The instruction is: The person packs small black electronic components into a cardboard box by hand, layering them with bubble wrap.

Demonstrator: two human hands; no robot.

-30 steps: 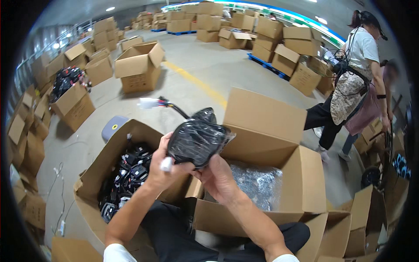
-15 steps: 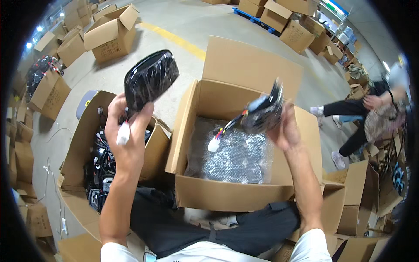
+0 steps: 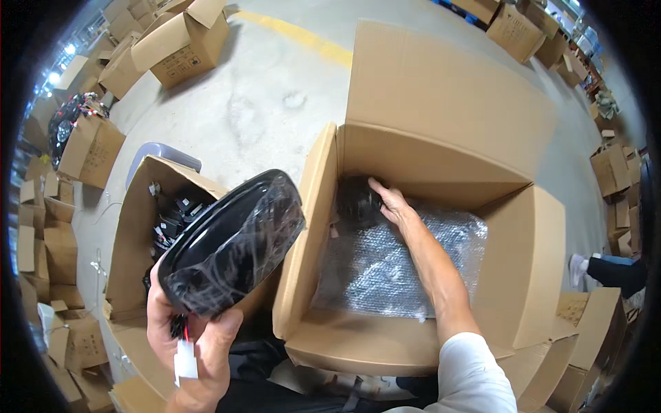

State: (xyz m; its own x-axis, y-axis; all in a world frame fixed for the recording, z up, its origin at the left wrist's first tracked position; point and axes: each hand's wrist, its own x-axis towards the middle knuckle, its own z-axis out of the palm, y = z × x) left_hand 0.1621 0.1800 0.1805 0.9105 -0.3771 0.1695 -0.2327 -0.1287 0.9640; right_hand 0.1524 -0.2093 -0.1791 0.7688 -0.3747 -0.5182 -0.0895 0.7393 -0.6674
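Note:
My left hand point(image 3: 189, 334) grips a glossy black housing point(image 3: 237, 251), shaped like a car side mirror and wrapped in clear film. A white connector point(image 3: 185, 361) on a short cable hangs from it over my palm. In the open cardboard box point(image 3: 427, 344) before me, my right hand point(image 3: 394, 204) is closed on a second black wrapped housing point(image 3: 358, 199) at the far left corner. That part is dark, and its lower side is hidden. Silvery bubble wrap point(image 3: 406, 265) covers the box's bottom beneath my right forearm.
Left of this box stands another carton point(image 3: 127, 255) holding several black parts with connectors point(image 3: 179, 217). A grey-purple stool point(image 3: 162, 153) is behind it. More cartons point(image 3: 186, 55) line the left and right. At the right edge, a person's leg point(image 3: 613, 270) shows.
My right hand has lowered its housing into the box's far left corner. My left hand has come lower and nearer with its housing. The view has shifted.

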